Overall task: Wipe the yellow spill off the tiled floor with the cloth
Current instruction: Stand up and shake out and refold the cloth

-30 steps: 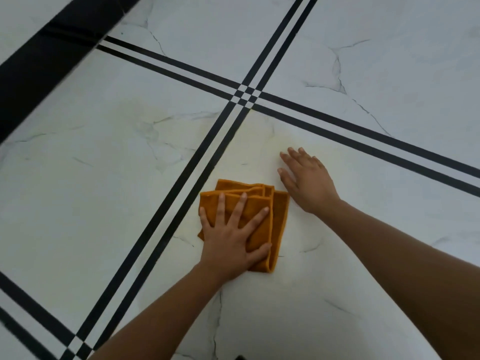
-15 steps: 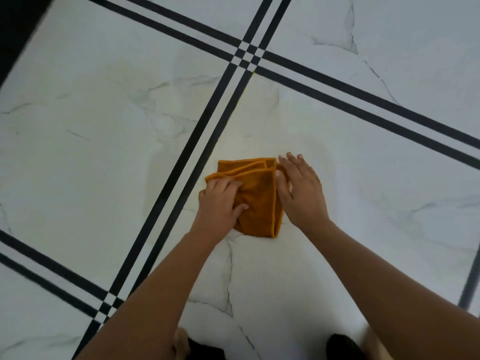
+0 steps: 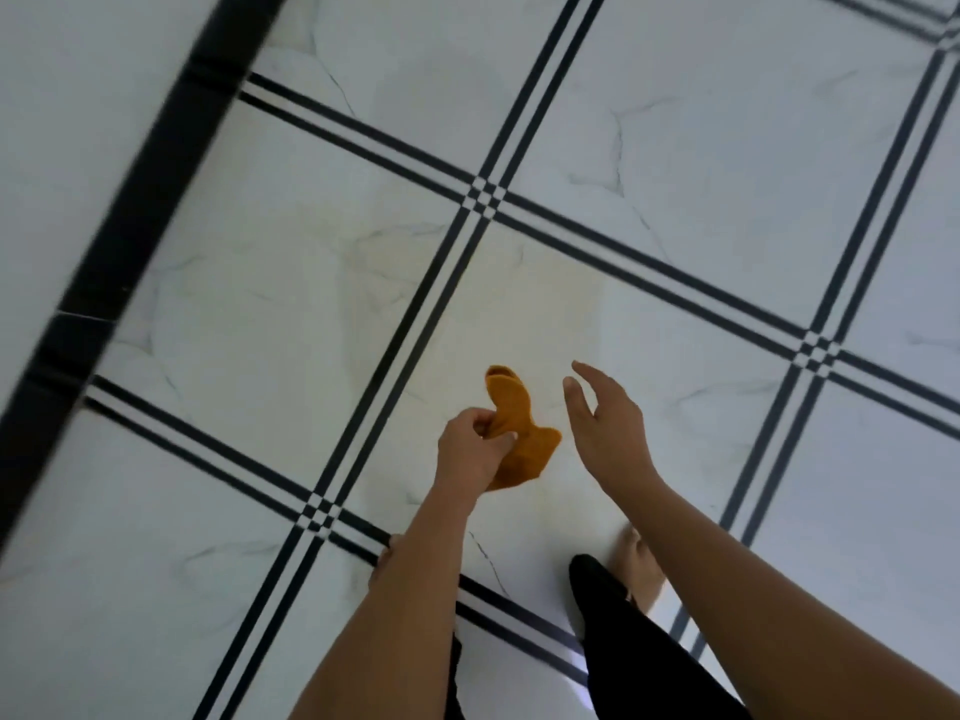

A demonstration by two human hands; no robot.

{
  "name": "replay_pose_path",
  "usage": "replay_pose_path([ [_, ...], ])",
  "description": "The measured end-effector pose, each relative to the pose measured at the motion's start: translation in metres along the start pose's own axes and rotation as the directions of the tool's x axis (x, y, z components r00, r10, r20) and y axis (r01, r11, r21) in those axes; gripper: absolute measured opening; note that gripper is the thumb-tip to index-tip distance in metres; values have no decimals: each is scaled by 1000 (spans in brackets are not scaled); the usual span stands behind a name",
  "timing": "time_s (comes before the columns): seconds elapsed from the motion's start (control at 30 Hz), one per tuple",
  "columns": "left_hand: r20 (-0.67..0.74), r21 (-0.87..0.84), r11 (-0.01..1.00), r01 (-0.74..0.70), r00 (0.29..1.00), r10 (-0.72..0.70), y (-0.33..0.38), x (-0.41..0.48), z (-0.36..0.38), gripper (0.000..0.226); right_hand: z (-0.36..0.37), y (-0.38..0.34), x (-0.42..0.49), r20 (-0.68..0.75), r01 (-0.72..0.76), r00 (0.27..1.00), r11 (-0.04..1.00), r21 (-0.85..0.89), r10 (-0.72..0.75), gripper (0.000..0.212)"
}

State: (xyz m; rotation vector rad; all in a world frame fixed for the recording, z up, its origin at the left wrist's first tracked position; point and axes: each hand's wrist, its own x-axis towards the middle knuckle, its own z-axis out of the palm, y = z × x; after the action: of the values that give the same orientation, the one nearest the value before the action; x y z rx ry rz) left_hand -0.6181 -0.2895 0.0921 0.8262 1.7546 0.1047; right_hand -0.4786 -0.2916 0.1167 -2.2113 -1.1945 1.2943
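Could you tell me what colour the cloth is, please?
Orange cloth, best in the head view.

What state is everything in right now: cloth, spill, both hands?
left hand: fingers curled round the orange cloth.
orange cloth: bunched up, seemingly lifted off the tiled floor.
right hand: fingers relaxed, holds nothing.
yellow spill: faint film on the tiled floor, not wiped off.

It looked like a room in a home: a glossy, white, marble-look tiled floor (image 3: pixel 727 148) crossed by thin black double lines (image 3: pixel 524 132), a black skirting band (image 3: pixel 135 241) along a pale wall (image 3: pixel 67 96), and a bare foot (image 3: pixel 641 566).
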Motion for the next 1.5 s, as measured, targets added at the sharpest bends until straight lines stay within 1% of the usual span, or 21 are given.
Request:
replay_pose_path([
  [0.07, 1, -41, 999, -12, 1000, 12, 30, -59, -16, 35, -43, -36, -29, 35, -17, 999, 999, 41, 16, 41],
  [0.2, -31, -113, 992, -56, 998, 53, 103, -176, -48, 33, -139, -114, -92, 185, -18, 983, 999, 40, 10, 38],
  [0.33, -65, -154, 979, -137, 990, 129, 172, -273, -68, 27, -226, -180, -144, 276, 45, 960, 999, 12, -47, 37],
  [0.43, -85, -195, 960, -203, 978, 190, 221, -333, -73, 29, -286, -222, -172, 258, 113, 959, 993, 15, -113, 35],
  [0.57, -113, -223, 924, -310, 950, 291, 278, -377, -78, 27, -339, -265, -185, 235, 204, 952, 979, -10, -196, 36],
  [0.7, -114, -215, 883, -418, 908, 402, 328, -392, -90, 24, -383, -301, -185, 203, 247, 947, 968, 35, -249, 40],
  [0.83, -101, -215, 858, -467, 884, 456, 373, -385, -106, 37, -418, -330, -166, 184, 261, 944, 961, 90, -273, 42],
  [1.0, -151, -248, 815, -523, 852, 501, 436, -359, -122, 31, -457, -384, -121, 200, 305, 928, 949, 79, -315, 24],
  [1.07, -140, -259, 815, -518, 855, 499, 455, -351, -130, 31, -469, -407, -106, 231, 339, 913, 940, 30, -336, 20],
  [1.13, -122, -257, 819, -512, 858, 498, 471, -344, -140, 33, -481, -430, -93, 276, 395, 887, 918, -43, -369, 16],
  [1.27, -186, -241, 819, -521, 853, 488, 507, -335, -160, 37, -500, -476, -64, 363, 505, 821, 857, -101, -441, 18],
  [1.4, -296, -306, 786, -537, 839, 457, 534, -338, -173, 38, -505, -506, -44, 434, 591, 740, 805, -56, -513, 23],
  [1.5, -408, -283, 748, -600, 781, 473, 554, -336, -182, 42, -509, -529, -29, 494, 670, 652, 743, -18, -576, 19],
])
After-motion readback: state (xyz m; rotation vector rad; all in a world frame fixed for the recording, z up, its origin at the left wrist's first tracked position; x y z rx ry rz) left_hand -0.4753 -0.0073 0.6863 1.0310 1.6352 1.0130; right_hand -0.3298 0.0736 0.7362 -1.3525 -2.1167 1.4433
